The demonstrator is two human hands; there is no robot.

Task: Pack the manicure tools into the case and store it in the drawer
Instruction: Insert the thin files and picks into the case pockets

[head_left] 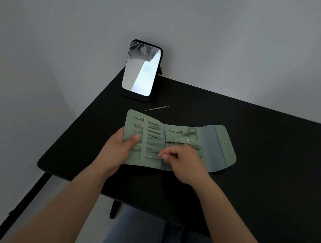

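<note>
A green manicure case lies unfolded on the black table. Several thin metal tools sit under the strap of its left panel. Scissors and nippers lie in the middle panel. My left hand grips the case's left edge, thumb on top of the panel. My right hand pinches a thin metal tool over the lower middle of the case; most of the tool is hidden by my fingers. One more slim metal tool lies loose on the table behind the case.
A standing mirror with a black base is at the table's back left corner, near the wall. The table's left edge and front edge are close to the case. My legs in jeans are under the table front.
</note>
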